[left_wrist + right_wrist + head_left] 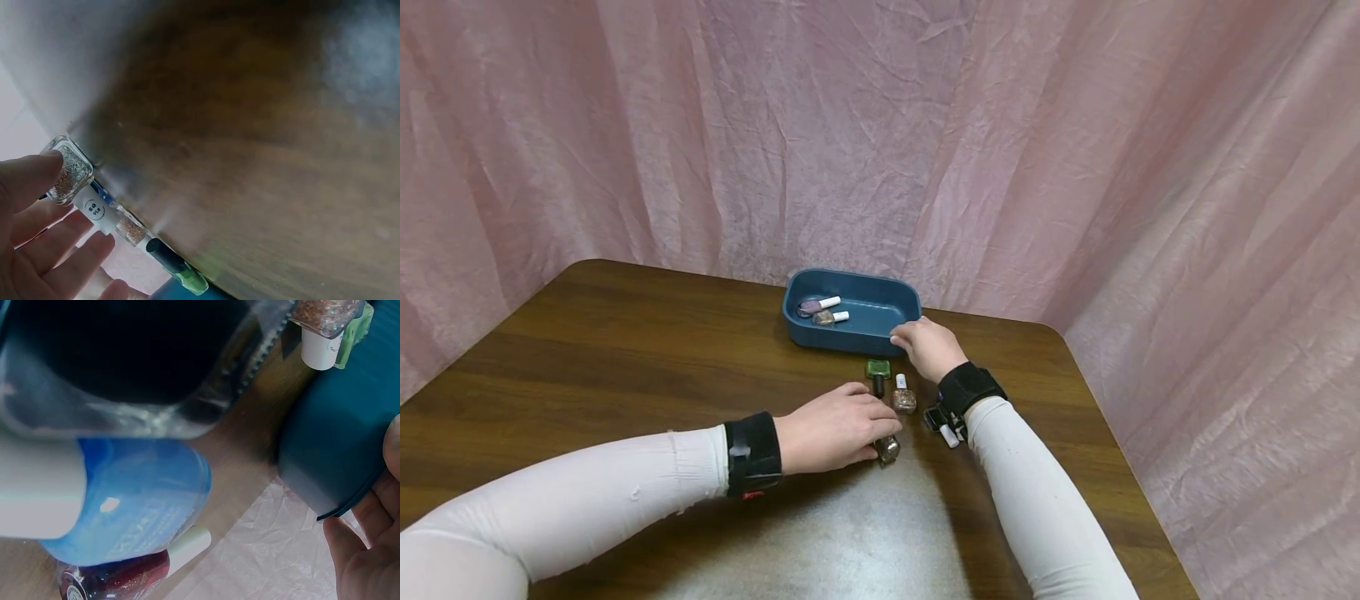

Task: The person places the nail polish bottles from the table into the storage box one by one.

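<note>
My left hand [838, 425] holds a nail polish bottle [72, 172] with silver and copper glitter, the thumb on its glass and fingers by its white cap. At the right end of the blue tray [842, 340], my right hand [931, 346] grips the rim. Inside the tray lie a purple nail polish [809, 307] and a glittery one [823, 317], both white-capped. Between my hands lie a green nail polish [877, 368] with a black cap and a copper glitter nail polish [905, 402].
By my right wrist lie a dark bottle [934, 415], a light blue nail polish [144, 494] and a dark red one [119, 578], partly hidden in the head view. The wooden table [625, 333] meets a pink curtain [850, 125] behind the tray.
</note>
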